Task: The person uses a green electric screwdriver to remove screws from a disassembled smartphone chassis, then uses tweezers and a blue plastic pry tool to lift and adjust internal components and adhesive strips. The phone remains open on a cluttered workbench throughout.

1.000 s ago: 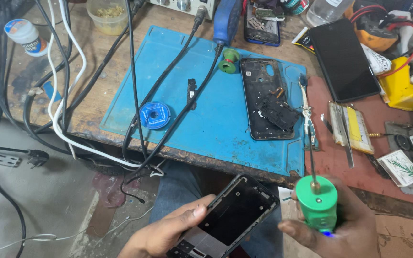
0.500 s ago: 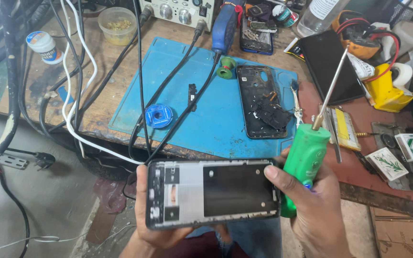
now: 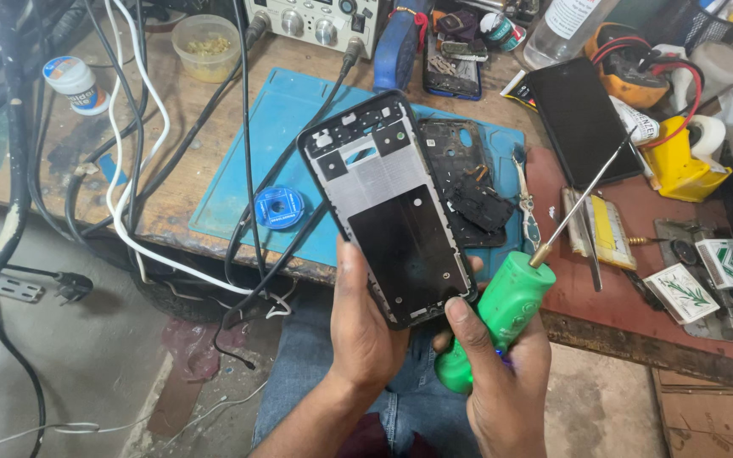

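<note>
gripping a phone frame (image 3: 392,208) in the left hand (image 3: 366,331), right hand (image 3: 498,382) clutching a green screwdriver (image 3: 502,318) whose thumb-only steadying could let the frame slip.

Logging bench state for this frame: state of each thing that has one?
phone frame: opened up, held tilted above the bench
left hand: gripping the frame's lower end
right hand: closed around the screwdriver
screwdriver: shaft pointing up, touching nothing
phone back shell: lying open on the blue mat

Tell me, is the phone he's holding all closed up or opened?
Opened. The phone frame in the left hand shows bare metal plate and cut-outs, no cover on it.
</note>
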